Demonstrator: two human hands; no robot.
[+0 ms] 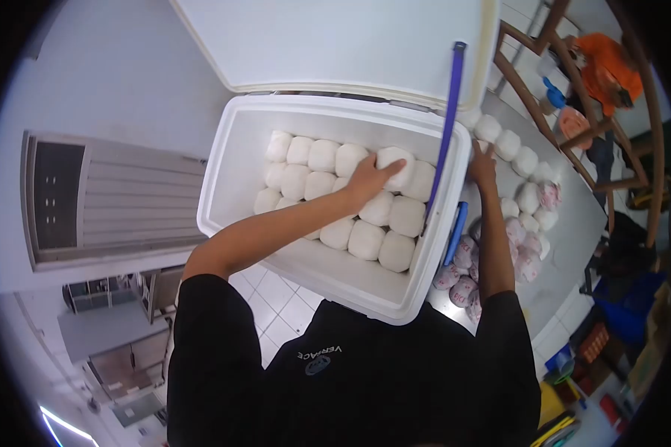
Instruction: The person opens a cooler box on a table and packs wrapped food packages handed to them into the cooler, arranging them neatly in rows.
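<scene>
Rows of round white balls (323,156) lie packed inside a white cooler box (298,279). My left hand (373,179) is inside the box, its fingers wrapped round a white ball (395,165) in the back row near the right side. Outside the box, to its right, my right hand (482,164) reaches over a metal table (581,238), beside a line of white balls (508,144). Its fingertips touch or nearly touch a ball there; whether it holds one cannot be told.
The box's open lid (343,48) stands behind it, with a purple strap (446,127) at the right. Printed wrapped balls (528,264) and a blue object (456,233) are near my right forearm. A person in orange (608,71) is beyond a brown frame (525,86).
</scene>
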